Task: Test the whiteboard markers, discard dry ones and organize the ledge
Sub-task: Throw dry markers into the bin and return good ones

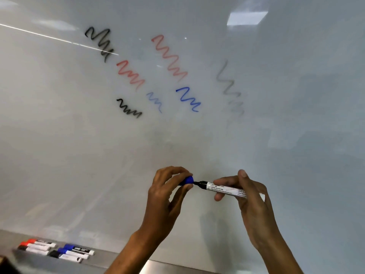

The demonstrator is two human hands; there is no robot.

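Observation:
My right hand (250,196) grips the white barrel of a whiteboard marker (223,188), held level in front of the whiteboard (79,135). My left hand (167,190) pinches its blue cap (187,180) right at the marker's dark tip; whether the cap is seated on the tip I cannot tell. On the board above are several squiggles: black, red, and blue ones, and a faint grey one (230,88) at the right. Several capped markers (55,249) with red, blue and black caps lie grouped on the metal ledge (110,258) at the lower left.
The ledge runs along the board's bottom edge toward the right. A dark brown object (5,264) shows at the bottom left corner. Ceiling lights reflect on the glossy board.

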